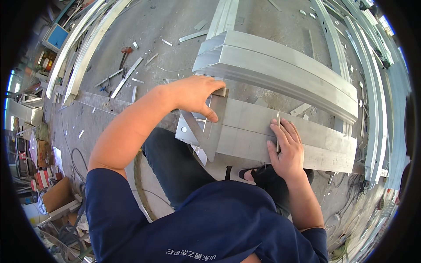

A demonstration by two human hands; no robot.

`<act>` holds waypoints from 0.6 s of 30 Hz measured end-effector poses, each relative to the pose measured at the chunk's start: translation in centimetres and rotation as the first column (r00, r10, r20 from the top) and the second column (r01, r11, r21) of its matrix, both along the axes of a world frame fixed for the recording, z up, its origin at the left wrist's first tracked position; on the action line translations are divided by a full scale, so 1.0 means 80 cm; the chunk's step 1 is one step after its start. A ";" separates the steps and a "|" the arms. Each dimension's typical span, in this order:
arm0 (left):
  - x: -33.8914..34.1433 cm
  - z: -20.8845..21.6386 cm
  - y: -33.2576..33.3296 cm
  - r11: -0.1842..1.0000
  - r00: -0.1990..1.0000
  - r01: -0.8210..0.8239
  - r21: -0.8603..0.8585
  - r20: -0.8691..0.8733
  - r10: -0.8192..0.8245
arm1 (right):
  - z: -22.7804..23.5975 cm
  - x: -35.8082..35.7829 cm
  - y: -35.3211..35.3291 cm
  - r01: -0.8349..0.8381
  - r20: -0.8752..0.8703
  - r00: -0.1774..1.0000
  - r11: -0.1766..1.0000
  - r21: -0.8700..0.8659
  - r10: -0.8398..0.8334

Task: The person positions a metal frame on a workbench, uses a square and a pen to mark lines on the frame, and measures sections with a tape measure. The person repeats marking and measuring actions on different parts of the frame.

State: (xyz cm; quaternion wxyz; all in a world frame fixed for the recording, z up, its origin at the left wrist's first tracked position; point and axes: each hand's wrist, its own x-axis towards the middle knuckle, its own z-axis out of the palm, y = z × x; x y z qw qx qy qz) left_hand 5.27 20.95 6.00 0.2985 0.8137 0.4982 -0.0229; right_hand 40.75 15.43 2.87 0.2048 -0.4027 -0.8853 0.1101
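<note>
one seamed metal panel [247, 127] | left hand [196, 94]: grip apart at triangular frame [216, 140] | right hand [289, 153]: clamped on slim rod [278, 143]

1 silver profile [247, 140], flat; triangular square [214, 136] at left end; slim rod [278, 117].

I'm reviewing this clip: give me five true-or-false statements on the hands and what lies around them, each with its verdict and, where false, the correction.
1. The left hand is at a triangular metal frame. True.
2. The right hand is empty. False: it holds a thin, stick-like tool over the flat metal profile.
3. The folded metal profile lies between the person and the flat one. False: it lies on the far side of the flat one.
4. Metal strips lie scattered on the floor. True.
5. The person's shirt is yellow. False: it is dark blue.
</note>
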 end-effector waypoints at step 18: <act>0.010 0.012 0.000 1.000 0.995 0.007 0.000 -0.096 -0.006 | 0.001 -0.001 0.000 0.002 -0.004 1.000 1.000 -0.004 -0.002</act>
